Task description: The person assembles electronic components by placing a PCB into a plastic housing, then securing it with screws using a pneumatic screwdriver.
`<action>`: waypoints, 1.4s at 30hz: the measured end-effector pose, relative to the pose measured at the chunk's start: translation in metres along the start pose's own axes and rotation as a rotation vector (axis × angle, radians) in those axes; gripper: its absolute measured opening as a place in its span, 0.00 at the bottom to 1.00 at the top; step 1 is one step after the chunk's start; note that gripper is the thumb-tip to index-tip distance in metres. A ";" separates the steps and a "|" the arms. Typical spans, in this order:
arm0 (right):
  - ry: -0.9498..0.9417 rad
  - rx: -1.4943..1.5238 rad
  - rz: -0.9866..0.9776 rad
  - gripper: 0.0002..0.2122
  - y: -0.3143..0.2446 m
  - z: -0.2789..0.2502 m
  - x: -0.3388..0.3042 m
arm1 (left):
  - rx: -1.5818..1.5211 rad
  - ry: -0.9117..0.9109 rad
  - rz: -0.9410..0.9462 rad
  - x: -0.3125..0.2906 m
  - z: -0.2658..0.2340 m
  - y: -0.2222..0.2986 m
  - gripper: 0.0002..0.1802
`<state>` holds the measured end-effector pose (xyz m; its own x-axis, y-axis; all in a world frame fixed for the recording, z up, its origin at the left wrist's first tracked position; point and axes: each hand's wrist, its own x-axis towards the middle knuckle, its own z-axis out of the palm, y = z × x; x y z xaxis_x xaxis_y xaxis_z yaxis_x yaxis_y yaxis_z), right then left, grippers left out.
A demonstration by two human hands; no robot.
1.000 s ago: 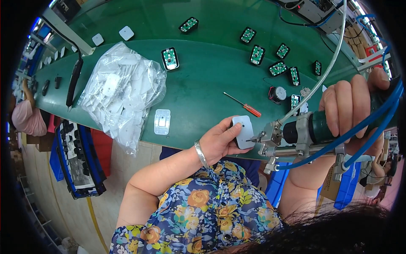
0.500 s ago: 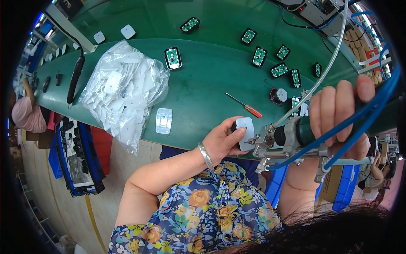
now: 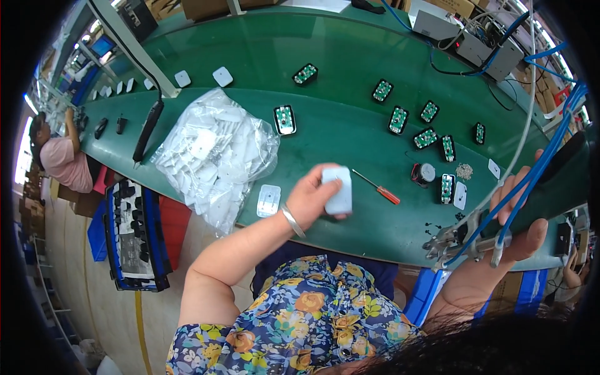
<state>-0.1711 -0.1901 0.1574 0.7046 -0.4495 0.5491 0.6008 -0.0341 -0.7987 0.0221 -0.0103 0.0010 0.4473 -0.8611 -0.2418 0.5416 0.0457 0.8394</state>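
Note:
My left hand (image 3: 310,199) is closed round a small box-shaped casing with a white cover (image 3: 338,189), thumb on the cover, above the bench's near edge. At the right, my right hand (image 3: 517,215) has its fingers and thumb apart around a dark-bodied pneumatic screwdriver (image 3: 451,242). Blue hoses cross in front of those fingers and hide part of them. The driver's metal head points left, well apart from the casing. Between the hands lies a red-handled screwdriver (image 3: 380,189) on the green bench. A translucent white cover (image 3: 269,200) rests left of my left hand.
A plastic bag (image 3: 215,153) full of white covers bulges at the bench's left. Several open casings with circuit boards (image 3: 399,120) stand at the back right, near a round motor-like part (image 3: 423,174) and loose screws (image 3: 464,171). A black hand tool (image 3: 149,133) hangs at left.
My left hand has drawn the casing left, off the driver's head. My right hand's grip has loosened, and its fingers have spread. The whole view has also shifted.

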 end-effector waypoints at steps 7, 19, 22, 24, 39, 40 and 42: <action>0.133 -0.370 0.024 0.40 -0.017 -0.034 -0.005 | 0.881 0.506 0.374 0.154 -0.120 0.117 0.28; 0.561 -0.461 0.338 0.23 -0.058 -0.085 -0.183 | 1.878 0.580 0.463 0.261 -0.204 0.142 0.37; 0.905 -0.376 0.662 0.15 -0.041 -0.093 -0.241 | 1.693 0.263 0.498 0.273 -0.160 0.127 0.44; 1.183 -0.263 0.665 0.10 -0.023 -0.112 -0.289 | 1.567 0.163 0.262 0.276 -0.139 0.118 0.44; 1.392 -1.093 1.083 0.13 0.131 -0.280 -0.516 | 0.488 0.286 0.139 0.144 -0.194 0.179 0.18; 1.369 -1.084 1.112 0.15 0.143 -0.293 -0.510 | 0.422 0.380 0.209 0.111 -0.187 0.174 0.17; 1.309 -1.109 1.159 0.16 0.149 -0.301 -0.477 | 0.391 0.395 0.176 0.047 -0.187 0.167 0.17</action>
<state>-0.5314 -0.2494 -0.2977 -0.4211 -0.8664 -0.2684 -0.6116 0.4898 -0.6213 0.2670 0.0515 0.0391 0.7788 -0.6002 -0.1826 0.1657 -0.0839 0.9826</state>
